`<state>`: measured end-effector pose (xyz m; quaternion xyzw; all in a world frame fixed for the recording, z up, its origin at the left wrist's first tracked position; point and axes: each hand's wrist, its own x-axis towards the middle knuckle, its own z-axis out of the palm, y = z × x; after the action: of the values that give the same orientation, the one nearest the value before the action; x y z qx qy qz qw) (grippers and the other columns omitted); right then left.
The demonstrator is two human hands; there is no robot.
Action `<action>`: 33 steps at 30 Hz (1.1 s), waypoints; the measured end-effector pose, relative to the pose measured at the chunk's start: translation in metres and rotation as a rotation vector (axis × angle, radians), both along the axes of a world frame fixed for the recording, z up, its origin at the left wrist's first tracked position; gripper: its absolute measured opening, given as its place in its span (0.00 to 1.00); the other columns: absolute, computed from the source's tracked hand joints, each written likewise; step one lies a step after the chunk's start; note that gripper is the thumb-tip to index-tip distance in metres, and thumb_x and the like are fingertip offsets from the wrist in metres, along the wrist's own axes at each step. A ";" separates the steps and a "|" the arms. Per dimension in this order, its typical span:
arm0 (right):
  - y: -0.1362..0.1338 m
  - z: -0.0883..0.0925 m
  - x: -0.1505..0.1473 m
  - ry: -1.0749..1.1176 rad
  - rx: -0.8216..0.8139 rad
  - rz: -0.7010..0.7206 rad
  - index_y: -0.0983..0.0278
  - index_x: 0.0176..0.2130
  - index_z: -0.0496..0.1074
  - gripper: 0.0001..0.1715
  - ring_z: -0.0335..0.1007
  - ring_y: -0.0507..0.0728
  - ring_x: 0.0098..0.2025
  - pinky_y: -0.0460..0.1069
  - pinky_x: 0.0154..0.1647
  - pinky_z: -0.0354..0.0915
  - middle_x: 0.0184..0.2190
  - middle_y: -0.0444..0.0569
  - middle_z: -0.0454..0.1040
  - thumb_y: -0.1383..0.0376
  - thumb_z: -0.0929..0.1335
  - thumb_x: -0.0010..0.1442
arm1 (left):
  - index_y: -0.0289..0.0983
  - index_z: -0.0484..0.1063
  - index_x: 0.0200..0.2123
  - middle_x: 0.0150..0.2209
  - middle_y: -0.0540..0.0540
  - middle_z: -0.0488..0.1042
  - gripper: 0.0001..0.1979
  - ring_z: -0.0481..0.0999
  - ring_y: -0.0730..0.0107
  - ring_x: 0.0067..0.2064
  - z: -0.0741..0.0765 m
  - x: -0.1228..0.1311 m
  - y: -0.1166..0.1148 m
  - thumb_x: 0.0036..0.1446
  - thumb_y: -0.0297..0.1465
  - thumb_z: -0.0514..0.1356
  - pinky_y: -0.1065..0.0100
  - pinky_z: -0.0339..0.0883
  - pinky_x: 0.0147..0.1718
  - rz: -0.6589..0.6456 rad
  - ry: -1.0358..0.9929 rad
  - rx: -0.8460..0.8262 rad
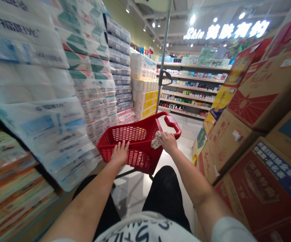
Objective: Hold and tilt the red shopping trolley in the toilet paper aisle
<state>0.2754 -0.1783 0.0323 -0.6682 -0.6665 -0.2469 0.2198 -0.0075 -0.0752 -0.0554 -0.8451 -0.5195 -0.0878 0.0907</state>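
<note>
In front of my knees is a red plastic shopping basket (141, 159) with perforated sides and a handle (173, 125) at its right end. My left hand (120, 153) lies on the near rim with the fingers spread over the edge, holding nothing. At the basket's right end, my right hand (168, 141) is closed on a crumpled whitish cloth (156, 140) with a small pattern, pressed against the rim just below the handle. The basket's floor is mostly hidden from this angle.
Tall stacks of wrapped tissue packs (47, 111) line the left side. Cardboard cartons (226, 137) are piled along the right. A grey metal pole (163, 57) rises behind the basket. Shelves of small boxed goods (190, 80) stand at the back, beyond pale floor tiles.
</note>
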 end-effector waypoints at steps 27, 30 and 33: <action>0.015 -0.015 -0.038 -0.021 0.078 -0.067 0.60 0.56 0.65 0.19 0.61 0.60 0.45 0.55 0.50 0.50 0.45 0.51 0.71 0.65 0.61 0.66 | 0.36 0.41 0.68 0.70 0.40 0.38 0.32 0.48 0.51 0.68 0.012 0.021 0.060 0.60 0.26 0.42 0.50 0.48 0.63 0.089 -0.138 -0.234; 0.007 -0.014 -0.041 -0.040 0.069 -0.071 0.60 0.57 0.64 0.20 0.61 0.60 0.45 0.55 0.49 0.50 0.45 0.51 0.71 0.65 0.60 0.67 | 0.38 0.42 0.68 0.70 0.42 0.39 0.32 0.48 0.50 0.68 0.010 0.022 0.061 0.61 0.27 0.43 0.49 0.49 0.63 0.082 -0.149 -0.231; -0.003 -0.010 -0.043 -0.059 0.051 -0.088 0.59 0.58 0.64 0.20 0.61 0.60 0.44 0.55 0.48 0.50 0.44 0.51 0.71 0.64 0.60 0.67 | 0.40 0.42 0.68 0.70 0.44 0.39 0.32 0.48 0.49 0.68 0.009 0.021 0.061 0.60 0.27 0.43 0.49 0.49 0.63 0.074 -0.144 -0.236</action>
<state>0.2324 -0.1808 0.0224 -0.6836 -0.6361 -0.2928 0.2059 0.0137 -0.0144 -0.0464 -0.8218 -0.5620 -0.0828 -0.0437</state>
